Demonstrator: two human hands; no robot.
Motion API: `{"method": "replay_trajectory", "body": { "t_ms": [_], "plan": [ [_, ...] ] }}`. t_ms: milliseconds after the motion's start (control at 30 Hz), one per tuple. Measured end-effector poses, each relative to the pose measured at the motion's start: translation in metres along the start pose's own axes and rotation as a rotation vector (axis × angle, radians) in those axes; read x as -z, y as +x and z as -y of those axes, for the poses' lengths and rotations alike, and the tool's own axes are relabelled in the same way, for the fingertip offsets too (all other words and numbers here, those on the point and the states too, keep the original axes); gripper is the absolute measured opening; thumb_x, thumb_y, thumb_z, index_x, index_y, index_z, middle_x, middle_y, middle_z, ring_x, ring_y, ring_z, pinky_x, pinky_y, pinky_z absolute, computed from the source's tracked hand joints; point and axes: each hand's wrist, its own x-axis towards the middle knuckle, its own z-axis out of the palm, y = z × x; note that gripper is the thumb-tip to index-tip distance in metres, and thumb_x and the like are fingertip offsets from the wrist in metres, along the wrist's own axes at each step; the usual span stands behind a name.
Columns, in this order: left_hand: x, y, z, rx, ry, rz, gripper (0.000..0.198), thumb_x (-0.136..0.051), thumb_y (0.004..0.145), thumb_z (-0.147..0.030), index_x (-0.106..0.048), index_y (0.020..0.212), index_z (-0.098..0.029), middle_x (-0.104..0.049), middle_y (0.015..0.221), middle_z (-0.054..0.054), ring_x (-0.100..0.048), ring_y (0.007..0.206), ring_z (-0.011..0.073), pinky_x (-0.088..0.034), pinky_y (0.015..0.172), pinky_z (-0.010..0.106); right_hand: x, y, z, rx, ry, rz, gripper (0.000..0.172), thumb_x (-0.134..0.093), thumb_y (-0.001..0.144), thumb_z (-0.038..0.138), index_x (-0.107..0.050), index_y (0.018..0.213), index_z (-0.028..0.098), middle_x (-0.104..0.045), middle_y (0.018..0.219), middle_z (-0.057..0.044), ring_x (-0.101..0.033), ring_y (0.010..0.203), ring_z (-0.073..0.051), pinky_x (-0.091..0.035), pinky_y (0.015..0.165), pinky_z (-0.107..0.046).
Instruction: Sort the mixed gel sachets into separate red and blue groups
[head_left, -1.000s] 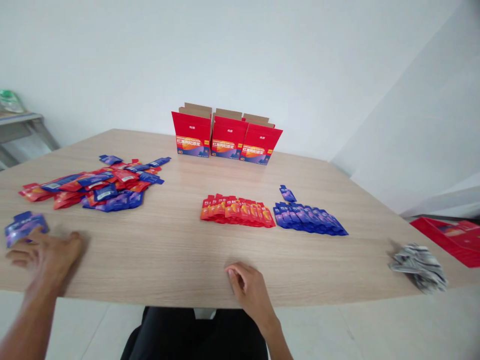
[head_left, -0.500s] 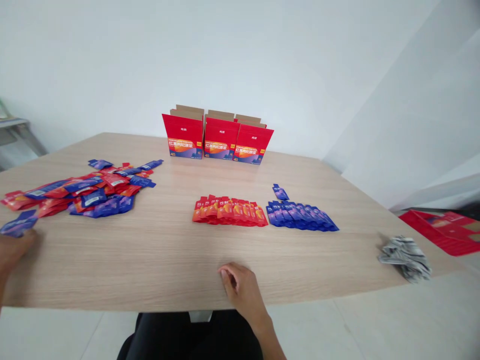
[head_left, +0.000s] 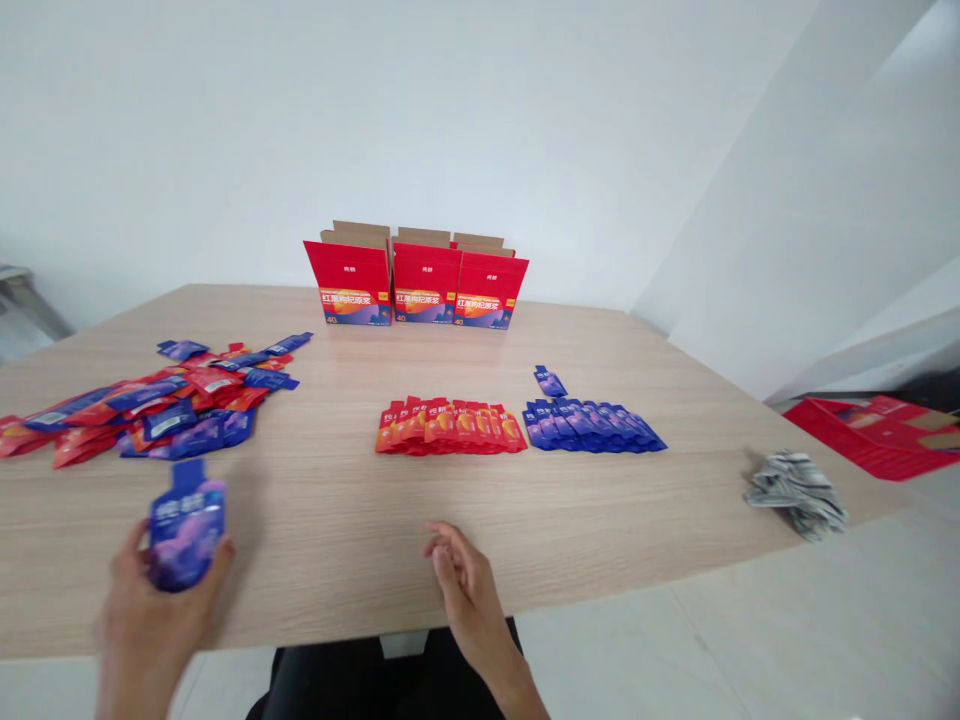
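Observation:
My left hand (head_left: pixel 150 620) holds a blue pouch (head_left: pixel 185 522) upright above the near left part of the wooden table (head_left: pixel 337 500), fingers closed around its lower half. My right hand (head_left: pixel 461 580) rests at the table's near edge, fingers loosely curled and holding nothing. Ahead lie a neat row of red pouches (head_left: pixel 450 426) and a neat row of blue pouches (head_left: pixel 592 424), with one loose blue pouch (head_left: pixel 550 381) behind it. A jumbled pile of red and blue pouches (head_left: pixel 150 400) lies at the left.
Three open red cartons (head_left: pixel 416 285) stand at the table's far side. A crumpled grey wrapper (head_left: pixel 795 492) lies near the right edge. A flat red carton (head_left: pixel 870 435) lies off to the right, beyond the table. A white wall is behind.
My left hand came in from the far left toward the middle, lifting a blue pouch off the table. My right hand stayed near the edge, fingers loosening slightly. The view shifted right.

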Motion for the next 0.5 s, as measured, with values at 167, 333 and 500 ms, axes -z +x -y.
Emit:
{"method": "replay_trajectory", "body": {
  "t_ms": [167, 333, 500],
  "plan": [
    [-0.044, -0.141, -0.068, -0.302, -0.335, 0.297, 0.090, -0.072, 0.081, -0.063, -0.048, 0.156, -0.020, -0.068, 0.135, 0.017, -0.071, 0.114, 0.0352, -0.061, 0.093, 0.047, -0.008, -0.003, 0.020, -0.107, 0.194, 0.125, 0.057, -0.049, 0.105, 0.065, -0.061, 0.144, 0.025, -0.073, 0.115, -0.008, -0.065, 0.082, -0.017, -0.054, 0.071, -0.028],
    [-0.076, -0.186, -0.101, -0.375, -0.479, 0.426, 0.075, -0.063, 0.096, -0.047, -0.040, 0.161, -0.018, -0.063, 0.146, 0.020, -0.068, 0.127, 0.0322, -0.061, 0.099, 0.046, 0.008, -0.012, 0.020, -0.109, -0.038, -0.079, 0.068, -0.056, 0.103, 0.057, -0.042, 0.161, 0.025, -0.071, 0.125, -0.011, -0.070, 0.092, -0.022, -0.059, 0.079, -0.033],
    [-0.082, -0.197, -0.108, -0.483, -0.658, 0.566, 0.063, -0.063, 0.098, -0.040, -0.049, 0.156, -0.020, -0.065, 0.147, 0.018, -0.064, 0.135, 0.0321, -0.058, 0.108, 0.049, 0.009, -0.027, 0.004, -0.017, -0.333, -0.249, 0.087, -0.058, 0.100, 0.043, -0.014, 0.173, 0.025, -0.041, 0.166, -0.014, -0.045, 0.151, -0.033, -0.044, 0.122, -0.051]
  ]
}}
